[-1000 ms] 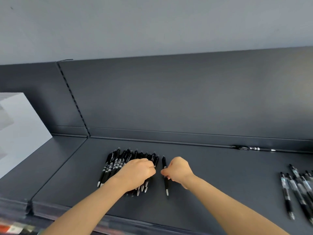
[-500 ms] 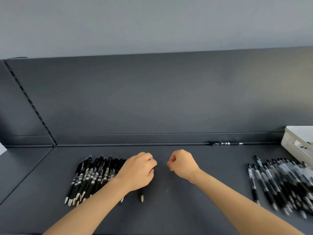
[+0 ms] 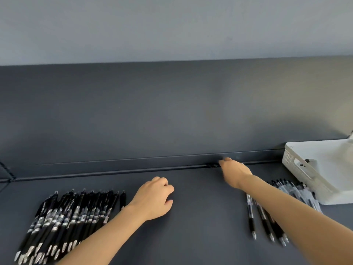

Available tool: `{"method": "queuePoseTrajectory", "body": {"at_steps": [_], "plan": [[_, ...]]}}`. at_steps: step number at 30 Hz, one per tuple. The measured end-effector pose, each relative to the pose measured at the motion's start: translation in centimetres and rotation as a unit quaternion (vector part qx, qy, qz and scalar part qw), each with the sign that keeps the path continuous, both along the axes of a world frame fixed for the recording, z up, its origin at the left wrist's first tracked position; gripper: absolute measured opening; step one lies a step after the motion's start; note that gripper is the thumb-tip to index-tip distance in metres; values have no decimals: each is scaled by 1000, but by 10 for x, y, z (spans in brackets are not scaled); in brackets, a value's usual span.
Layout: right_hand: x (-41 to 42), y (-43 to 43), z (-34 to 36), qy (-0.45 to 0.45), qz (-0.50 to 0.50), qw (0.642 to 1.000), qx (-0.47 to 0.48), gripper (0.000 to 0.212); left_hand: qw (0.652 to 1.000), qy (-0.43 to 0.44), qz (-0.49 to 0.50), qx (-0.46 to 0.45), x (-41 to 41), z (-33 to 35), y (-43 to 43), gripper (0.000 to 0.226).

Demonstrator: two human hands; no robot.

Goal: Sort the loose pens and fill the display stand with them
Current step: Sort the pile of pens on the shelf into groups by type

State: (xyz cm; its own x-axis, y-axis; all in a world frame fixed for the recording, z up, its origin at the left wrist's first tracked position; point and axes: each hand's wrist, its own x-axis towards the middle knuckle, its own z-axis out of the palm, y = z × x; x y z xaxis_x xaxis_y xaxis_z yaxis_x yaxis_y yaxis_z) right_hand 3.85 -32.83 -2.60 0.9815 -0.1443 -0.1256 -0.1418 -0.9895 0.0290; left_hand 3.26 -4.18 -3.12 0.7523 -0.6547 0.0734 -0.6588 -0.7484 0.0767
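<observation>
Black row [image 3: 72,213] of pens, nearest. Has lifted left hand [image 3: 152,199] off, just right of row, loosely curled, empty. Has sent right hand [image 3: 236,174] well apart, farther back and right of row, onto stray pen [image 3: 213,165] in shelf [image 3: 200,236] groove; cannot tell whether gripped. Probably sorting that next.

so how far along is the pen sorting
Done: black pens lined up at left. In hand: the right hand reaches for a stray pen at the back of the shelf; the left hand rests empty. Left: the loose pile at right; no filled stand in view.
</observation>
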Motion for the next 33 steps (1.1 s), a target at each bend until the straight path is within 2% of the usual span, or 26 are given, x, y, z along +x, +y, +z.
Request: {"method": "queuePoseTrajectory", "body": {"at_steps": [3,9,11,13,15,16,19,22,25,29,33], "plan": [[4,-6,-3,4,14,1000,-16,33,1000,10,16,-9,-2,-1,-1,35],[-2,2,7,3,69,990,-123,26,999,12,49,-7,-10,0,6,36],[-4,11,9,-16,77,989,-122,24,998,11,64,-6,-15,1,8,35],[-7,26,13,-64,67,994,-58,14,997,2,81,-10,-20,3,12,33],[-10,46,17,-110,44,991,64,6,994,-5,108,-25,-26,5,19,30],[-12,58,19,-117,30,983,138,9,992,-9,125,-34,-28,5,23,29],[-23,95,23,-86,3,942,324,16,981,-23,186,-51,-36,8,41,25],[-38,129,19,-34,-9,902,430,18,966,-31,254,-33,-44,15,67,21],[-47,160,10,5,-1,879,476,18,947,-19,321,9,-51,19,95,19],[-50,202,-1,41,1,878,477,18,932,-3,361,42,-57,17,114,25],[-47,240,-5,45,14,885,463,39,930,29,366,32,-58,21,114,22]]}}
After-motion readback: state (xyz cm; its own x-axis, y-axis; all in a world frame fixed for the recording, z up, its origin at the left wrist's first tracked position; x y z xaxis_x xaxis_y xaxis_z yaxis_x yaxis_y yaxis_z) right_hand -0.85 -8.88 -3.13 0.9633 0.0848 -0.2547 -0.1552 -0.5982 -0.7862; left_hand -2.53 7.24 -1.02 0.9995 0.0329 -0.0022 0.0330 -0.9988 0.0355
